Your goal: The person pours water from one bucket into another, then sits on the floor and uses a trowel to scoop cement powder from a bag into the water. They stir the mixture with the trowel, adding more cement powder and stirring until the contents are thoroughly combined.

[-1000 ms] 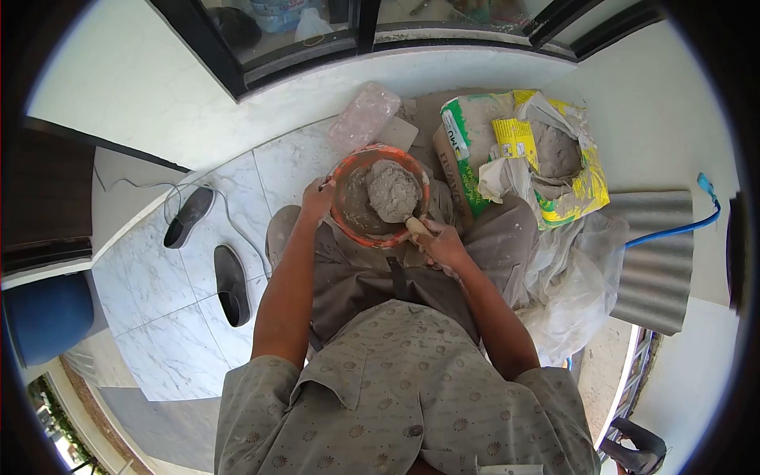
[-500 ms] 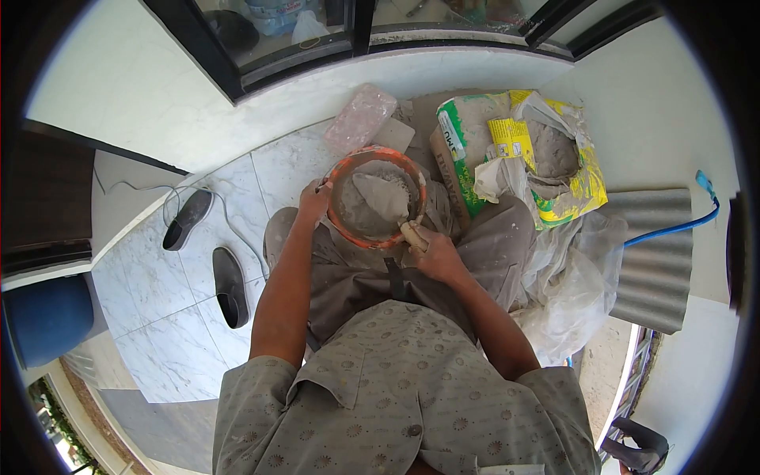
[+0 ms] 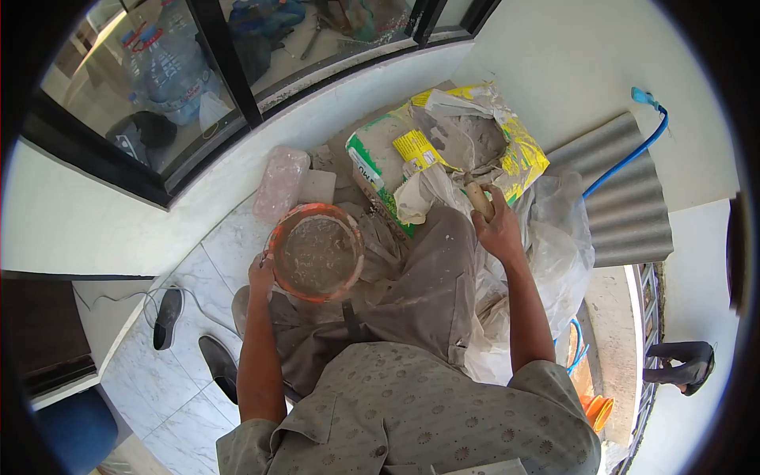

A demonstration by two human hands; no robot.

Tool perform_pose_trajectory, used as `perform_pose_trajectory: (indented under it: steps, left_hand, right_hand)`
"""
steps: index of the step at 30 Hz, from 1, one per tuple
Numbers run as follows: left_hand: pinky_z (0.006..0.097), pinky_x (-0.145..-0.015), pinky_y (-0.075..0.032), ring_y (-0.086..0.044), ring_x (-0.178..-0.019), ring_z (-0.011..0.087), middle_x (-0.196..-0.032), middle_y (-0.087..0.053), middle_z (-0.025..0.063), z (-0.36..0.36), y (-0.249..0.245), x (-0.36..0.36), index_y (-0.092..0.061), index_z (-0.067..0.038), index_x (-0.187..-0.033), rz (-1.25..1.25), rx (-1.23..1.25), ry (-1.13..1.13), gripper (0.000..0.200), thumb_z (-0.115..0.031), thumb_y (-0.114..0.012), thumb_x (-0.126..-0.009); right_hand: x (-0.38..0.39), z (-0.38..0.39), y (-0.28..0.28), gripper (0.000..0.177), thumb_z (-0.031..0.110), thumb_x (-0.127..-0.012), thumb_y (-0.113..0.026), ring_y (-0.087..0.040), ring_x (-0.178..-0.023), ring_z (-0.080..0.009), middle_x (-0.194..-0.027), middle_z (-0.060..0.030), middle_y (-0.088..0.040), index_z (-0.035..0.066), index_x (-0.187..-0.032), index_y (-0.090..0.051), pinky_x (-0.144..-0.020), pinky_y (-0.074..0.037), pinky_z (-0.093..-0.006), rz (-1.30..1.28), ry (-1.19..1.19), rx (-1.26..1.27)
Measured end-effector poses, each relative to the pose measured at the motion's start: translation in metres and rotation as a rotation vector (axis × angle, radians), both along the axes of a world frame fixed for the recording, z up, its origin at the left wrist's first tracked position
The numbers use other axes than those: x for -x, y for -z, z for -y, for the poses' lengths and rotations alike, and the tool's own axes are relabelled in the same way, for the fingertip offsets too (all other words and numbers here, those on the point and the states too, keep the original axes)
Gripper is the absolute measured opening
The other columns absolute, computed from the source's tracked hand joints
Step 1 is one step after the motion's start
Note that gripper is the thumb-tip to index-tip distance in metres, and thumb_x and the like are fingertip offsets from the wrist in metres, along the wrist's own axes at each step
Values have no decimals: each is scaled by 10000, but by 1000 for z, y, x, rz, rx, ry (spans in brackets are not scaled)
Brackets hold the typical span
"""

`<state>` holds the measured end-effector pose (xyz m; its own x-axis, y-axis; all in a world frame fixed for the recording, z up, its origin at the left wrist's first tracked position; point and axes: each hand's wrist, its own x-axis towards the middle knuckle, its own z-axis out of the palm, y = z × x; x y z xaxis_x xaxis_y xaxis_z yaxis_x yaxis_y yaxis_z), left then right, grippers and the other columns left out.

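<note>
My left hand (image 3: 261, 273) grips the left rim of a round orange bucket (image 3: 321, 296), which stands by my bent legs. Its inside is coated with grey residue. My right hand (image 3: 499, 227) is closed around the wooden handle of a trowel (image 3: 478, 199), at the near side of a torn yellow and green bag (image 3: 380, 142). Grey powder (image 3: 483, 141) shows through the bag's opening. The trowel's blade cannot be made out clearly against the bag's torn paper and powder.
A pinkish block (image 3: 283, 182) and a pale tile (image 3: 318, 187) lie beyond the bucket. Clear plastic sheeting (image 3: 566, 229) and a corrugated sheet (image 3: 621, 194) with a blue hose (image 3: 625, 162) lie right. Dark shoes (image 3: 168, 318) rest on the left tiles.
My right hand has carried the trowel from inside the bucket rightward to the bag. The grey material on its blade no longer shows. My view has turned right; my left hand stays on the rim.
</note>
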<state>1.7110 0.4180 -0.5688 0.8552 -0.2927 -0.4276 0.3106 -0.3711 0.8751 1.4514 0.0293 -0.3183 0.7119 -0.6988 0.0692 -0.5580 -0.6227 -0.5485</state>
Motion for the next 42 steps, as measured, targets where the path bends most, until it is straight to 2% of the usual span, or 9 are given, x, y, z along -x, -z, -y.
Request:
perform_pose_trajectory:
  steps: [5,9,16,19,20,23,26,35,42]
  left_hand:
    - [296,-822,-470,-600,-922,173,-1041,-643,107,-5,19,-6,-569,37,-1202,26,24,29,346,-206,-518,-962]
    - [298,-826,-470,-599,-925,177,-1055,-637,116,2,3,-1,-555,39,-1208,-23,-5,-24,341,-194,-513,-963]
    - [289,-846,-453,-575,-952,166,-1068,-613,106,5,1,1,-546,31,-1201,-85,57,-60,319,-183,-503,-968]
    - [288,-849,-451,-572,-950,164,-1061,-612,103,4,4,1,-549,31,-1193,-92,100,-73,312,-180,-503,-967]
    - [289,-850,-450,-571,-948,164,-1060,-612,103,3,5,1,-549,31,-1193,-87,91,-68,312,-179,-502,-967]
    - [290,-852,-449,-567,-946,161,-1058,-611,100,2,6,-1,-549,32,-1192,-90,64,-54,309,-174,-499,-967]
    - [290,-854,-448,-566,-948,161,-1059,-610,100,3,7,1,-548,33,-1194,-100,75,-67,309,-170,-495,-967]
    - [297,-852,-455,-575,-956,170,-1070,-616,103,3,10,-2,-547,38,-1198,-66,80,-61,321,-176,-498,-964]
    - [301,-856,-458,-591,-937,177,-1042,-635,110,-5,30,-7,-563,24,-1199,19,18,-12,330,-193,-517,-954]
  right_hand:
    - [3,161,95,319,248,-867,-569,-607,-933,-431,-1046,-230,-633,46,-1113,-586,-778,-492,-507,-184,137,331]
    - [-23,172,116,305,292,-888,-523,-601,-926,-437,-1013,-227,-635,56,-1070,-591,-790,-484,-514,-313,118,326]
    - [-35,148,126,259,260,-837,-594,-623,-834,-446,-840,-255,-649,33,-938,-666,-739,-489,-481,-11,25,172]
    - [-46,131,118,304,276,-841,-621,-648,-680,-374,-749,-231,-651,-8,-942,-660,-642,-499,-438,-64,169,-220]
    - [-49,123,115,337,291,-859,-635,-594,-506,-249,-644,-153,-619,-37,-933,-652,-467,-452,-379,24,252,-453]
    - [-57,110,105,310,280,-916,-578,-465,-403,-138,-595,-54,-542,35,-1094,-641,-355,-335,-298,20,332,-744]
    - [-62,102,109,266,276,-886,-624,-472,-421,-138,-590,-50,-527,21,-963,-637,-335,-312,-286,200,405,-982]
    - [-48,94,117,266,271,-940,-534,-439,-429,-105,-670,-49,-539,50,-1086,-560,-331,-304,-232,456,439,-1251]
    - [-33,94,94,282,287,-939,-549,-440,-439,-111,-672,-54,-533,56,-1099,-565,-345,-312,-241,527,471,-1109]
